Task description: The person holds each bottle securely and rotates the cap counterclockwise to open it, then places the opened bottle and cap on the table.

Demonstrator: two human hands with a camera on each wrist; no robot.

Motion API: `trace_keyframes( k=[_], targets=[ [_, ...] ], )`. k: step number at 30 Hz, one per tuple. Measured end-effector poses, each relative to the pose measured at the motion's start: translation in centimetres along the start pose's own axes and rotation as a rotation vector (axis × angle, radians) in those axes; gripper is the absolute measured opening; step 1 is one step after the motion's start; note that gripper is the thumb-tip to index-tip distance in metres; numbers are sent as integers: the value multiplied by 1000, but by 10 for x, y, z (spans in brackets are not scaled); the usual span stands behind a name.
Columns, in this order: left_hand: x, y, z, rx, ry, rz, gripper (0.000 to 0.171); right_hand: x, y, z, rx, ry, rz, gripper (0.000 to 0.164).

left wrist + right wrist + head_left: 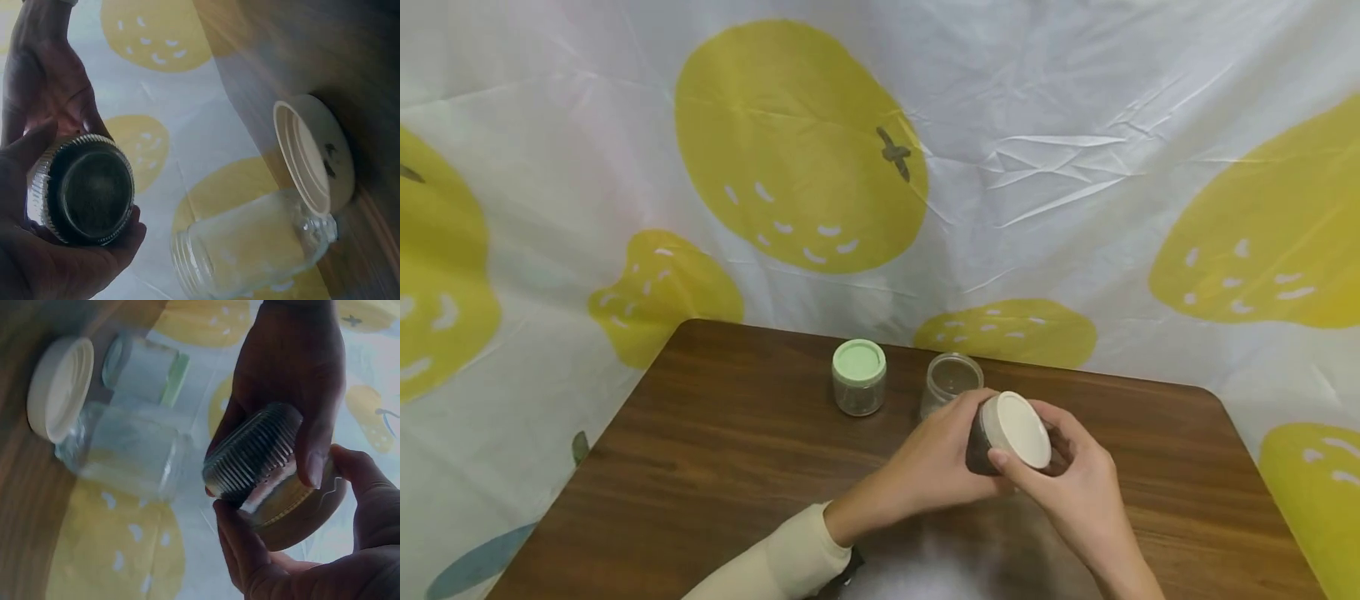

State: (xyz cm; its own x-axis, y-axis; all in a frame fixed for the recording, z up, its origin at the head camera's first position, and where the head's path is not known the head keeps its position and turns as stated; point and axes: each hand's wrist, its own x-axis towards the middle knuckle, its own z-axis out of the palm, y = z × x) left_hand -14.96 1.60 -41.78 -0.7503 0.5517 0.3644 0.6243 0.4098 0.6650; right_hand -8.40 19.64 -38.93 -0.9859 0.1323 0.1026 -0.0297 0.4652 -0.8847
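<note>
In front of the open jar, both hands hold a small dark ribbed jar tilted above the table. My left hand is wrapped round its body. The jar's cream lid faces up and to the right, and my right hand grips its rim between thumb and fingers. Behind the left hand stands a clear jar with no lid on it. Beside that jar a loose cream lid rests on its edge or tilted; the hands hide it in the head view.
A clear jar with a green lid stands left of the open one, near the far edge of the brown wooden table. Behind the table hangs a white cloth with a yellow fruit print. Something dark, partly hidden, lies by the left sleeve.
</note>
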Motion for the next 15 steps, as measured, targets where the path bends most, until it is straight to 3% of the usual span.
trace_keyframes(
  k=[9,12,15],
  targets=[
    [-28,-6,-9,114,22,41,78,-13,14,24,214,-105,-65,60],
    [-31,-7,-7,143,25,64,78,-15,21,28,195,-111,-112,60],
    [-33,-9,-3,154,12,55,77,-17,28,28,91,-115,-152,60]
  ],
)
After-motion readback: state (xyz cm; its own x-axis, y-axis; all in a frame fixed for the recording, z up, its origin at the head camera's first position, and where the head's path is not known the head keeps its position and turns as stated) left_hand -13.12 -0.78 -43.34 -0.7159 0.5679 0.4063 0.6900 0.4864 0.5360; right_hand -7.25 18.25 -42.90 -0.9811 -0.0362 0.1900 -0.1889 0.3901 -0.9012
